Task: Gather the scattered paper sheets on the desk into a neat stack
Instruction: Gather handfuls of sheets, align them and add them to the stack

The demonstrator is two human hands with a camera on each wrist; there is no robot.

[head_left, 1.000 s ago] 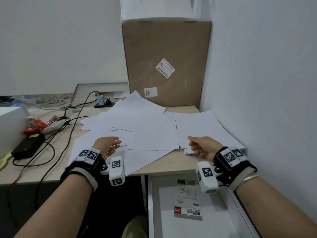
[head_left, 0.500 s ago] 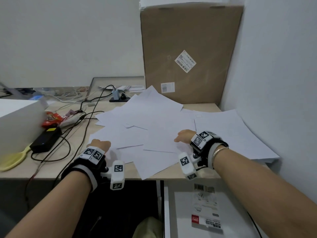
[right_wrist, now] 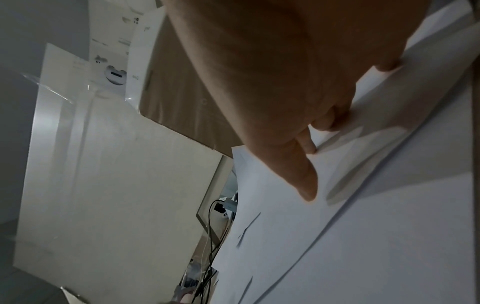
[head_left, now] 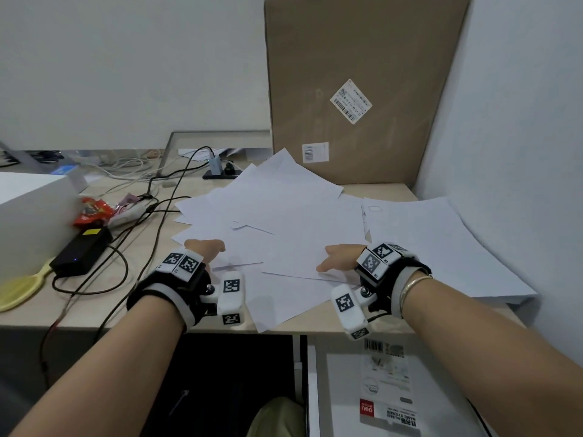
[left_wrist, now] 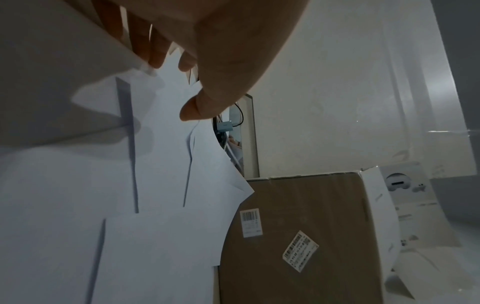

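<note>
Several white paper sheets (head_left: 284, 222) lie fanned and overlapping across the middle of the wooden desk (head_left: 94, 310); one corner hangs over the front edge. A tidier paper stack (head_left: 441, 247) lies at the right, by the wall. My left hand (head_left: 205, 247) rests on the left side of the loose sheets. In the left wrist view its fingers (left_wrist: 155, 53) reach along a raised sheet edge, with the thumb apart. My right hand (head_left: 337, 258) rests on the sheets near the middle. In the right wrist view its fingertips (right_wrist: 311, 148) and thumb touch the paper (right_wrist: 363, 226).
A tall cardboard box (head_left: 362, 89) stands at the back against the right wall (head_left: 520, 121). Black cables (head_left: 151, 216), a black power adapter (head_left: 82, 250), a red packet (head_left: 91, 211), a white box (head_left: 31, 216) and a yellow object (head_left: 19, 288) fill the left. A white carton (head_left: 388, 389) sits below the desk.
My right hand has moved left, from the edge of the right-hand stack onto the loose sheets. The left hand has stayed at the sheets' left side. The head view has shifted left.
</note>
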